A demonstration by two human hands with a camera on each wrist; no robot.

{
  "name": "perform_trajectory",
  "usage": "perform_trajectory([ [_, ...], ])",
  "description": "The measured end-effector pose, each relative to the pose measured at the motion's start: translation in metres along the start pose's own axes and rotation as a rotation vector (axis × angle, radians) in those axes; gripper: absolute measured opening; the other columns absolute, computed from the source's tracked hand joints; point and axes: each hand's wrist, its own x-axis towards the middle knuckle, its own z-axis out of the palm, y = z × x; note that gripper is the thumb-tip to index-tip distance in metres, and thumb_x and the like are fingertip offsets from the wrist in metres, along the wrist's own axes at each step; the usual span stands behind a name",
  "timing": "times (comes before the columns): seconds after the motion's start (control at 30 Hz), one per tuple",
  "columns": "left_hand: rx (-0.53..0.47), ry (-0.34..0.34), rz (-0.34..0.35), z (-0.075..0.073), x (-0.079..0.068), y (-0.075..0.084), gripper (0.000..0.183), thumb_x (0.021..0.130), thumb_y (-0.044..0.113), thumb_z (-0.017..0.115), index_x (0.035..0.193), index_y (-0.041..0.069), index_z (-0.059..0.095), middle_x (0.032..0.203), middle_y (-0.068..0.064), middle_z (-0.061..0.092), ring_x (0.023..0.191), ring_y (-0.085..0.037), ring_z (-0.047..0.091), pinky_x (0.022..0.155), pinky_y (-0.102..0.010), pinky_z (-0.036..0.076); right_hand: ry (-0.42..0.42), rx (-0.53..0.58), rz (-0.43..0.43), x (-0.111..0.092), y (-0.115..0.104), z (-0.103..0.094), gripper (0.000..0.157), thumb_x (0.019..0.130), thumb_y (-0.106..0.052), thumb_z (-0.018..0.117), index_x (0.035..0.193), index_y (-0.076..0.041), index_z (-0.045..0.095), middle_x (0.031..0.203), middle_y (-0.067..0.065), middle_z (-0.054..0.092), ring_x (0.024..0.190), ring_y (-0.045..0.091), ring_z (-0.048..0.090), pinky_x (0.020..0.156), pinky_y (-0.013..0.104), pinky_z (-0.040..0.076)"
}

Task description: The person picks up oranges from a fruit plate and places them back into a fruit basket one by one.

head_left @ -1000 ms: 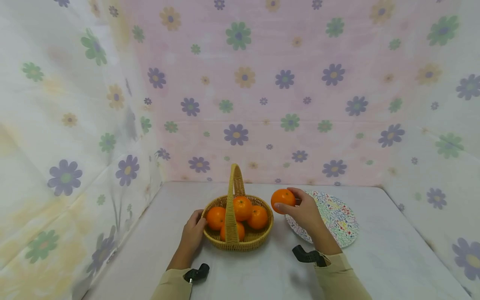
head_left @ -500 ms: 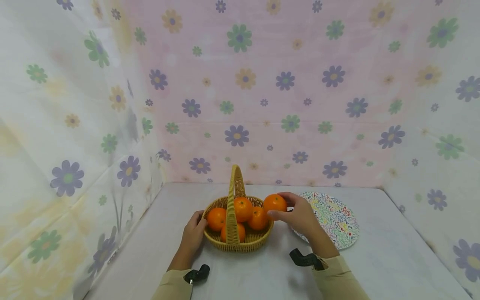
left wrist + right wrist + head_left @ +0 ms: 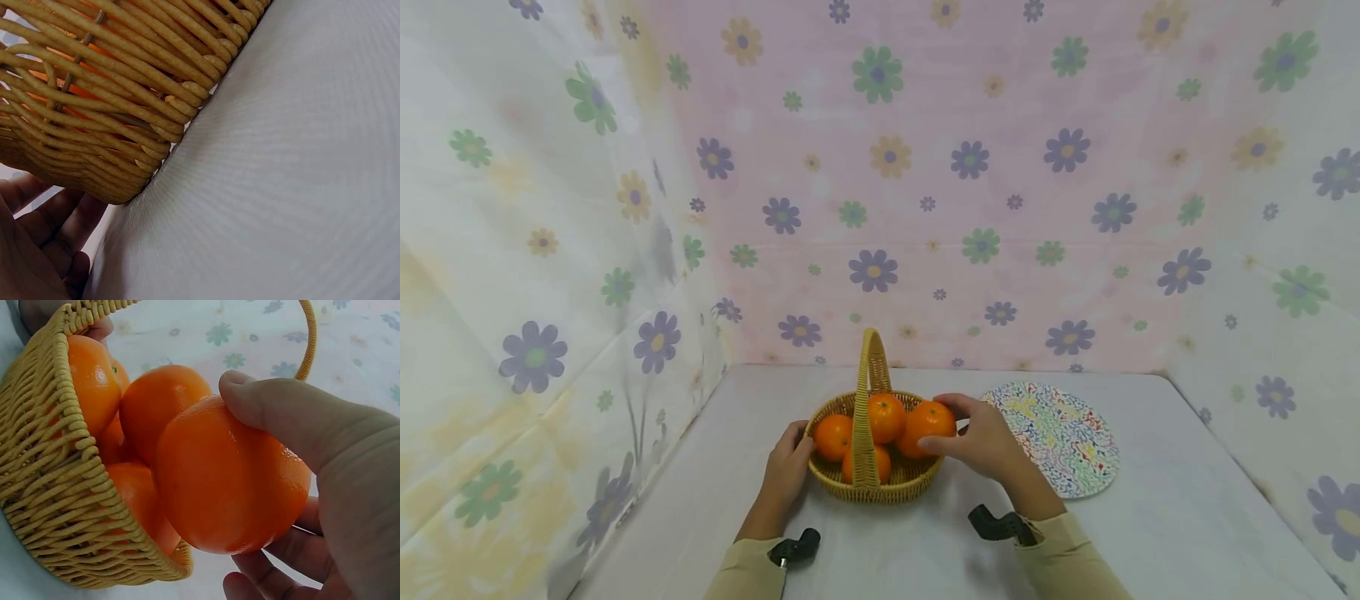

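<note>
A wicker basket (image 3: 887, 495) with a tall arched handle stands on the table, several oranges inside, one of them an orange (image 3: 832, 437) by its left wall. My left hand (image 3: 787, 467) grips the basket's left side, with its thumb at the rim; in the left wrist view its fingers (image 3: 69, 219) lie against the woven wall. Between thumb and fingers my right hand (image 3: 981, 437) holds another orange (image 3: 231, 481) over the basket's right rim. This held orange overlaps the fruit behind it in the head view, hiding most of the right-hand one.
A round white plate (image 3: 1075, 442) with multicoloured squiggles lies right of the basket, partly behind my right hand. The white-covered table (image 3: 895, 558) ends at a flower-patterned cloth (image 3: 925, 317) at the back, with more cloth at both sides.
My right hand has carried its orange left and slightly down, from beside the basket near the plate to over the right rim. The left hand and the basket have stayed in place.
</note>
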Motion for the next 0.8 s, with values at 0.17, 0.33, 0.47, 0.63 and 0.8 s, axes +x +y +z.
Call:
perform_trajectory([
  [0.17, -0.002, 0.002, -0.007, 0.000, -0.001, 0.001, 0.039, 0.100, 0.028, 0.047, 0.133, 0.014, 0.060, 0.141, -0.010, 0.063, 0.134, -0.031, 0.055, 0.116, -0.057, 0.040, -0.010, -0.022, 0.018, -0.002, -0.001, 0.007, 0.068, 0.072, -0.047, 0.091, 0.133, -0.027, 0.066, 0.119, -0.005, 0.070, 0.097, 0.020, 0.067, 0.079, 0.036, 0.059],
  [0.33, 0.007, 0.001, 0.000, 0.000, -0.001, 0.001, 0.039, 0.100, 0.027, 0.047, 0.134, 0.013, 0.059, 0.141, -0.010, 0.063, 0.134, -0.031, 0.055, 0.116, -0.058, 0.040, -0.012, -0.030, 0.003, -0.003, -0.004, 0.010, 0.069, 0.072, -0.046, 0.092, 0.133, -0.024, 0.066, 0.122, -0.004, 0.069, 0.103, 0.023, 0.067, 0.083, 0.040, 0.060],
  [0.47, 0.013, 0.003, 0.001, 0.000, -0.001, 0.001, 0.039, 0.101, 0.028, 0.046, 0.135, 0.013, 0.059, 0.142, -0.010, 0.062, 0.134, -0.031, 0.055, 0.116, -0.058, 0.040, -0.023, -0.023, -0.019, -0.004, -0.005, 0.012, 0.072, 0.073, -0.047, 0.091, 0.135, -0.021, 0.065, 0.127, -0.002, 0.068, 0.105, 0.022, 0.067, 0.086, 0.042, 0.060],
  [0.63, 0.014, -0.003, -0.007, 0.000, -0.002, 0.002, 0.040, 0.101, 0.029, 0.046, 0.135, 0.013, 0.058, 0.143, -0.011, 0.061, 0.135, -0.032, 0.054, 0.117, -0.059, 0.039, -0.041, -0.035, -0.028, -0.004, -0.006, 0.013, 0.072, 0.073, -0.048, 0.091, 0.135, -0.022, 0.065, 0.127, -0.003, 0.066, 0.107, 0.021, 0.066, 0.088, 0.041, 0.060],
  [0.8, 0.007, -0.009, -0.017, 0.000, -0.002, 0.001, 0.040, 0.100, 0.030, 0.046, 0.135, 0.014, 0.058, 0.144, -0.010, 0.060, 0.136, -0.032, 0.054, 0.117, -0.058, 0.039, -0.071, -0.041, -0.038, -0.005, -0.006, 0.013, 0.071, 0.073, -0.050, 0.091, 0.133, -0.021, 0.066, 0.126, -0.001, 0.065, 0.107, 0.020, 0.064, 0.088, 0.041, 0.060],
])
